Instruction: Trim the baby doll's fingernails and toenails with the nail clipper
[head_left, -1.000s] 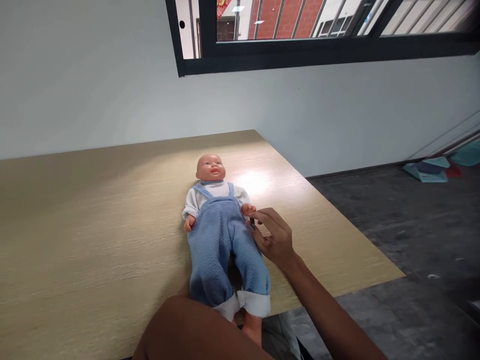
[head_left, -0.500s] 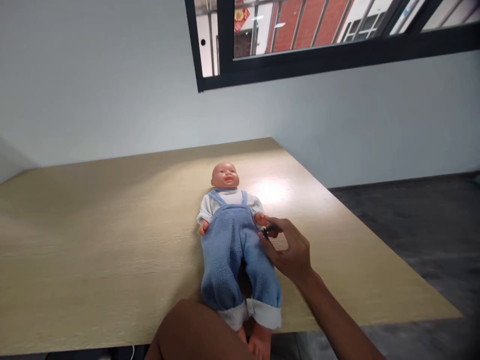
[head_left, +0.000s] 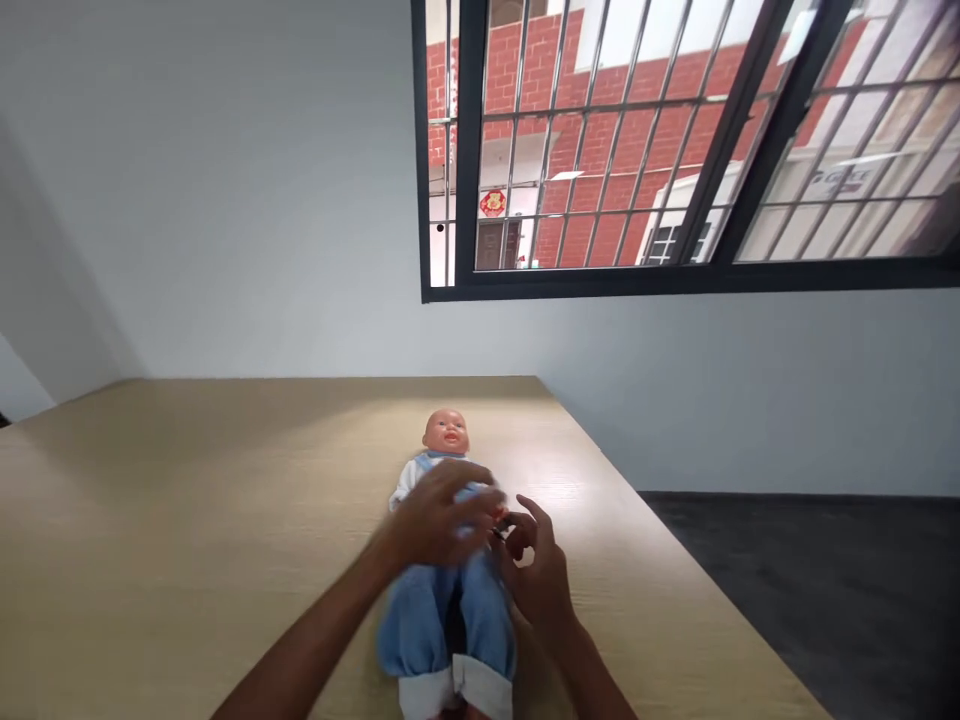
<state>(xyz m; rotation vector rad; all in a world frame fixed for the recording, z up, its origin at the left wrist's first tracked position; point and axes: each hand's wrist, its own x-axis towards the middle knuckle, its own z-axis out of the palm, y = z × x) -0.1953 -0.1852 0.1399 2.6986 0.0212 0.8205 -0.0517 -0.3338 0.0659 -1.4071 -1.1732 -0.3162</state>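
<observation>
On the pale wood-grain worktop (head_left: 225, 540), a bald baby doll (head_left: 480, 595) in blue fleece overalls and a white top lies face up, head far and feet near; it looks light and soft-clothed, best held round the torso. The blurred left hand (head_left: 446, 515) hovers over it, fingers loosely spread, apparently holding nothing, while the right hand (head_left: 534, 565) pinches a small dark object (head_left: 501, 524), probably stiff and easily dropped, at the doll's right side.

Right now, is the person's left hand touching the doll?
Cannot tell: the head camera view shows the blurred left hand over the doll, but any contact or gap beneath is hidden.
</observation>
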